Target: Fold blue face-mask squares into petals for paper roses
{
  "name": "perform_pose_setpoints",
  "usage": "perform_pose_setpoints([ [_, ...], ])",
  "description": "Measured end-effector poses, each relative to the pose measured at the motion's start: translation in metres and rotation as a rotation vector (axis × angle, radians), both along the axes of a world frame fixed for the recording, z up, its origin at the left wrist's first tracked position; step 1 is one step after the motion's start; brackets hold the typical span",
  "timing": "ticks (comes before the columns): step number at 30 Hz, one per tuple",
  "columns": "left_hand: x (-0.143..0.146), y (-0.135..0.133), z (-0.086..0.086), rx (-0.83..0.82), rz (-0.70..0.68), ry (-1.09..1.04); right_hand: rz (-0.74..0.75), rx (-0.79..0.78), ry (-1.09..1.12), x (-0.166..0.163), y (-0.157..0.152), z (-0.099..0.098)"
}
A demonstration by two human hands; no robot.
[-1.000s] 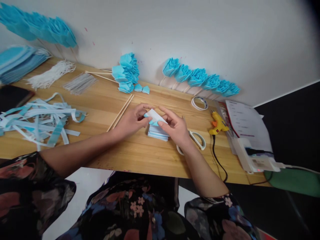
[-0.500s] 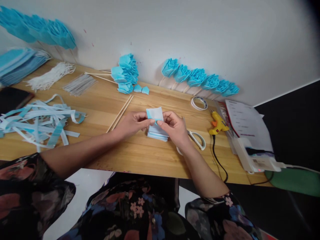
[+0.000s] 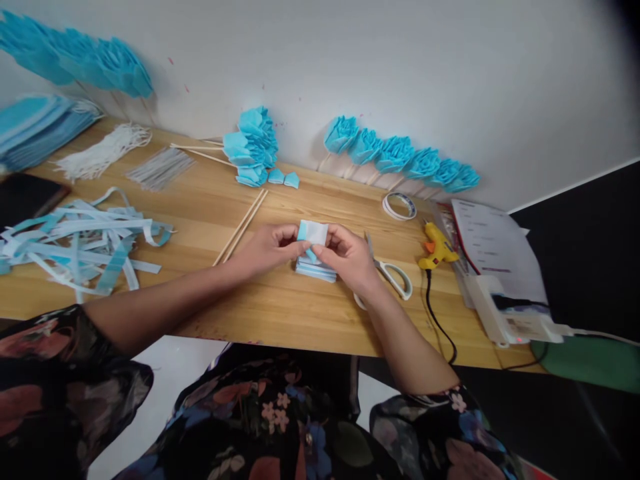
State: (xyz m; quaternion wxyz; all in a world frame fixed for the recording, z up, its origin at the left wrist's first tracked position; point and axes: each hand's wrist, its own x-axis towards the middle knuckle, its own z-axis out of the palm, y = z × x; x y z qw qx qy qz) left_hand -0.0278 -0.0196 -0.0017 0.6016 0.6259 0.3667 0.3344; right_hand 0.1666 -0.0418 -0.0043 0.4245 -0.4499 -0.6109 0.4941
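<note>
Taking the stack of cut white and blue pieces (image 3: pixel 316 271) as landmark, the small blue-and-white piece (image 3: pixel 316 233) is just above it and slightly to its far side, between the two hands. The left hand (image 3: pixel 273 248) grips the piece's left side, fingers and thumb pinched narrow; the right hand (image 3: pixel 350 257) has its fingers curled at the right side, thumb pressed on the lower edge close to the left thumb. The stack sits on the wooden tabletop (image 3: pixel 280 310), set back from the front edge, with a stretch of plain wood between. Left of the stack, past the left hand, two thin sticks (image 3: pixel 241 227) lie aslant, and farther left a tangle of cut strips (image 3: pixel 83 243) reaches close to the front edge. Right of the stack, the scissors (image 3: pixel 397 280) lie just beside the right hand, partly under its wrist, which narrows the room on that side. Farther right of the stack is the yellow glue gun (image 3: pixel 439 245), its cord running over the front edge. Beyond the stack, a band of wood separates it from two small blue pieces (image 3: pixel 291 180) near the wall (image 3: pixel 300 53).
</note>
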Motion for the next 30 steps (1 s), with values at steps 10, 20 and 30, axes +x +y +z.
perform_pose_setpoints([
  [10,-0.0008,-0.0014,0.0034,-0.115,0.019,-0.097,-0.085,-0.054,0.135,-0.0023,0.0054,-0.0011],
  [20,-0.0018,0.0001,0.0059,-0.108,0.039,-0.020,-0.074,-0.056,0.104,-0.0001,0.0053,-0.0045],
  [30,-0.0002,-0.0024,0.0016,-0.038,-0.089,0.092,-0.060,-0.053,0.077,0.0020,0.0026,0.0047],
])
